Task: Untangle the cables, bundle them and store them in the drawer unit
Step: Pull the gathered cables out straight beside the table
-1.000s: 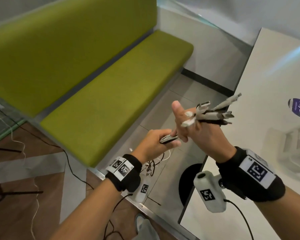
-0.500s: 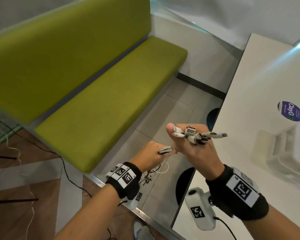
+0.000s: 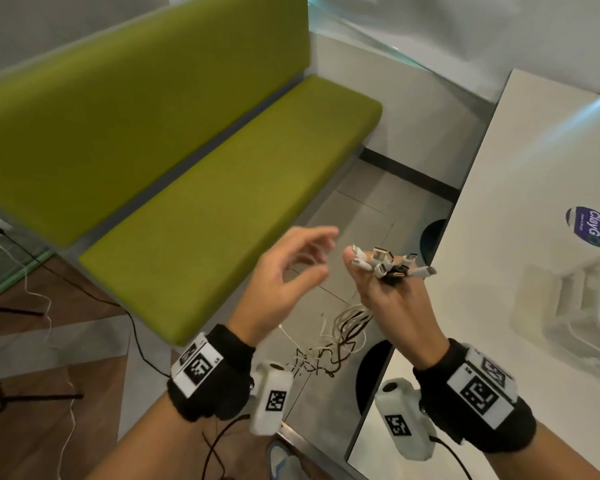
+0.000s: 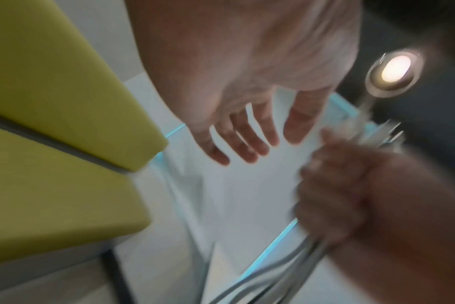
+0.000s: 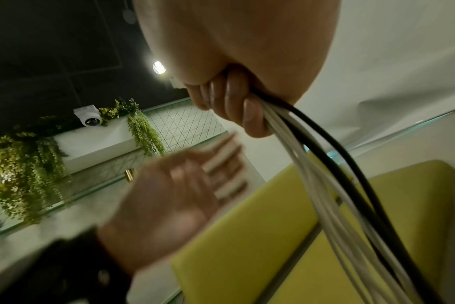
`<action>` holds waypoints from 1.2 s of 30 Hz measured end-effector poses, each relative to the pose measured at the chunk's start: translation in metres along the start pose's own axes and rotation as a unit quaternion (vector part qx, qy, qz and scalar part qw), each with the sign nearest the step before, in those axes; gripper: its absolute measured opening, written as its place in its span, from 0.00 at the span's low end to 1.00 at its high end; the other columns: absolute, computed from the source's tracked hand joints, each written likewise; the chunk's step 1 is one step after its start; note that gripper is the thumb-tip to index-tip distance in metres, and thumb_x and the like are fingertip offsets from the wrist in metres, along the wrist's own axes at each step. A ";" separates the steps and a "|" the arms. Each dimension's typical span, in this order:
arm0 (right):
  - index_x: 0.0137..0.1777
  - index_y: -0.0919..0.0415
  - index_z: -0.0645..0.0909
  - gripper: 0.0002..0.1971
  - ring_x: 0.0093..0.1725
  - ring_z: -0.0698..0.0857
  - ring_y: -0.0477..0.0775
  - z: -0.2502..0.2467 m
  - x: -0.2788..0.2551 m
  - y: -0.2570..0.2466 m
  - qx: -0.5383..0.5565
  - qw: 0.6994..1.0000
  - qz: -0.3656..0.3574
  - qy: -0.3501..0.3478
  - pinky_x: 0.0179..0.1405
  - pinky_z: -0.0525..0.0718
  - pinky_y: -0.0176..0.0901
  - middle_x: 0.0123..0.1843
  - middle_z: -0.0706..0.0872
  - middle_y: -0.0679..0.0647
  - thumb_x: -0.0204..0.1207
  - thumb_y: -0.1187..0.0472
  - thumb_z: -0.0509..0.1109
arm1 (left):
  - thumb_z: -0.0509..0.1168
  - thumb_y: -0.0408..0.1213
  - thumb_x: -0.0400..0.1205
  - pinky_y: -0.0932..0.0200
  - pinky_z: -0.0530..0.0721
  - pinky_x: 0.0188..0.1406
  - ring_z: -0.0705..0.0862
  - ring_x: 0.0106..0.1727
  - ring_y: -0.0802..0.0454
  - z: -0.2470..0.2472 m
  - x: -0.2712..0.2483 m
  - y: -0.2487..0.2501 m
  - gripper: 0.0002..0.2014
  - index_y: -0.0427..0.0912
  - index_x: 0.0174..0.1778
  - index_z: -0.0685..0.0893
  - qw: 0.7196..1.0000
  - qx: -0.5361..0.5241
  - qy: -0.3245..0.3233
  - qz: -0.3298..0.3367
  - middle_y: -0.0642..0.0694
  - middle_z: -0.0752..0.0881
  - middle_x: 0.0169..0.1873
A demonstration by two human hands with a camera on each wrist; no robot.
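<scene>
My right hand (image 3: 390, 299) grips a bunch of white and black cables (image 5: 325, 185) in a fist, held up beside the table edge. Their plug ends (image 3: 388, 263) fan out above the fist. The loose lengths (image 3: 340, 337) hang down below it in a tangle. In the right wrist view the fingers (image 5: 237, 102) curl round the strands. My left hand (image 3: 291, 271) hovers just left of the plugs, fingers spread and holding nothing; it is blurred. In the left wrist view its fingers (image 4: 247, 139) are straight, next to the right hand (image 4: 351, 185). No drawer unit is clearly in view.
A green bench (image 3: 222, 188) runs along the left. A white table (image 3: 534, 237) with a round purple sticker (image 3: 593, 227) stands at the right, a blurred white object (image 3: 568, 306) on it. A black tripod leg (image 3: 32, 398) and floor cables (image 3: 49, 299) lie at left.
My left hand has let go of the cable it held below the right hand and opened, rising to the left of the plugs. The right hand keeps its grip on the bunch.
</scene>
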State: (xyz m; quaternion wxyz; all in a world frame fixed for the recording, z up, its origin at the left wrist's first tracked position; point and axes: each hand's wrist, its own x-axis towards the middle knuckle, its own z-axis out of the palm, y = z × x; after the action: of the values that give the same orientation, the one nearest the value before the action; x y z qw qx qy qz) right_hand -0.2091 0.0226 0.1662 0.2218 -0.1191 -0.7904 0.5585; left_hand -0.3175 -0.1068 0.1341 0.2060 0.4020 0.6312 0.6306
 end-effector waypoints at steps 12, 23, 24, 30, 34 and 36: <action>0.29 0.52 0.69 0.11 0.24 0.76 0.34 0.008 0.003 0.013 -0.096 0.995 0.031 -0.007 0.24 0.70 0.20 0.26 0.71 0.40 0.73 0.61 0.61 | 0.79 0.30 0.70 0.62 0.81 0.43 0.85 0.42 0.52 0.018 0.027 0.041 0.11 0.38 0.48 0.93 0.976 0.126 -0.021 0.179 0.44 0.88 0.41; 0.35 0.69 0.79 0.09 0.30 0.79 0.51 0.006 0.005 0.024 -0.074 0.997 0.000 -0.020 0.25 0.74 0.40 0.30 0.82 0.60 0.76 0.68 0.62 | 0.73 0.40 0.77 0.49 0.81 0.63 0.81 0.65 0.45 0.025 0.028 0.041 0.21 0.37 0.66 0.85 0.937 0.259 -0.032 0.232 0.45 0.87 0.62; 0.37 0.72 0.78 0.10 0.31 0.77 0.56 0.007 0.005 0.024 -0.070 0.997 -0.002 -0.030 0.26 0.74 0.42 0.31 0.82 0.63 0.78 0.67 0.63 | 0.70 0.40 0.79 0.49 0.79 0.67 0.79 0.69 0.45 0.029 0.028 0.043 0.22 0.36 0.68 0.83 0.939 0.258 -0.032 0.224 0.45 0.85 0.65; 0.44 0.70 0.80 0.10 0.34 0.70 0.37 0.015 0.007 0.013 -0.163 0.984 -0.071 -0.008 0.33 0.75 0.21 0.36 0.77 0.50 0.72 0.68 0.59 | 0.53 0.46 0.87 0.50 0.83 0.52 0.84 0.53 0.53 0.050 0.030 0.047 0.18 0.42 0.52 0.87 0.928 0.340 -0.074 0.134 0.50 0.89 0.49; 0.58 0.65 0.78 0.12 0.38 0.74 0.35 0.007 0.005 0.021 -0.097 0.995 0.034 -0.001 0.40 0.74 0.17 0.39 0.69 0.40 0.78 0.75 0.61 | 0.61 0.52 0.83 0.54 0.82 0.41 0.83 0.38 0.54 0.056 0.034 0.048 0.17 0.42 0.40 0.86 0.931 0.332 -0.038 0.146 0.50 0.87 0.37; 0.44 0.54 0.77 0.11 0.38 0.77 0.36 0.011 0.008 0.013 -0.146 0.987 -0.068 0.023 0.32 0.77 0.26 0.37 0.74 0.44 0.73 0.73 0.63 | 0.62 0.44 0.84 0.51 0.84 0.51 0.85 0.37 0.52 0.056 0.037 0.048 0.14 0.40 0.41 0.88 0.945 0.297 -0.012 0.139 0.48 0.89 0.36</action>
State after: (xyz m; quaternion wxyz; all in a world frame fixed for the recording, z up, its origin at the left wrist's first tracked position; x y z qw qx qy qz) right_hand -0.2226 0.0216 0.1528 0.2571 -0.1092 -0.8645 0.4178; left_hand -0.2847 -0.0488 0.1831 -0.0047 0.5362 0.7253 0.4318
